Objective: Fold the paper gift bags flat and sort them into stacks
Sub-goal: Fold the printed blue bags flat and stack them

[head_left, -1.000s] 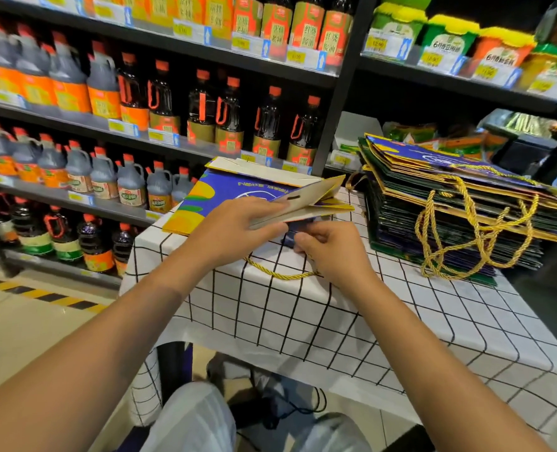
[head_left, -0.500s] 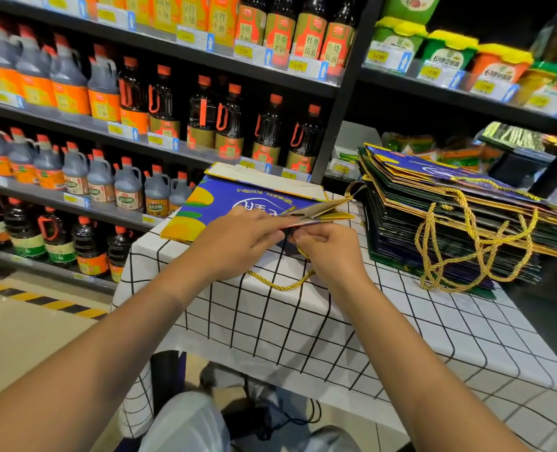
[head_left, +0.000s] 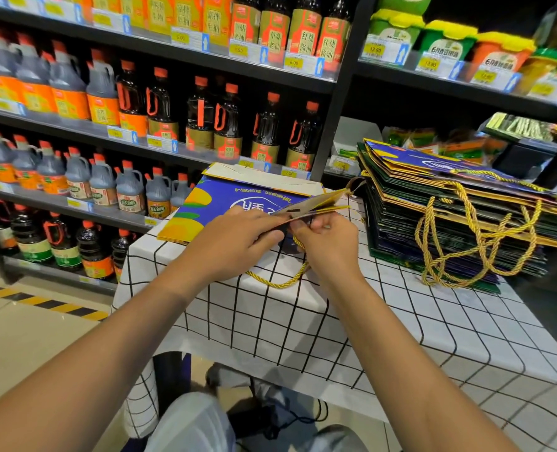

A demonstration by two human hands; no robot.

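- Head view, looking down over both forearms: a flattened blue-and-yellow paper gift bag (head_left: 238, 203) lies on the white tablecloth with a black grid (head_left: 303, 321), its pale folded base toward the shelves and its open mouth toward the person.
- Left hand (head_left: 234, 243) rests on the near part of the bag, fingers curled over the mouth edge, thumb and fingertips pinching the lifted top flap.
- Right hand (head_left: 327, 243) has its fingers bent in tight at the same edge, pinching the flap just beside the left; whether it also holds the cord cannot be told.
- That twisted gold cord handle (head_left: 280, 278) loops out beneath both hands onto the cloth, slack.
- Handling, by my read: light coated card, stiff along the printed panels, willing to bend only at its creases, probably a bit slick. The rim at the mouth, near the cord holes, looks the surest place to grip; the cord itself would just swing.
- Long axis runs from the near mouth to the far base, angled slightly leftward; the raised flap points right, toward the stack.
- To the right, well apart from the hands, sits the tall stack of flattened dark green and blue bags (head_left: 449, 223), gold handles spilling over its front.
- Behind, black shop shelves of soy sauce bottles (head_left: 172, 102).
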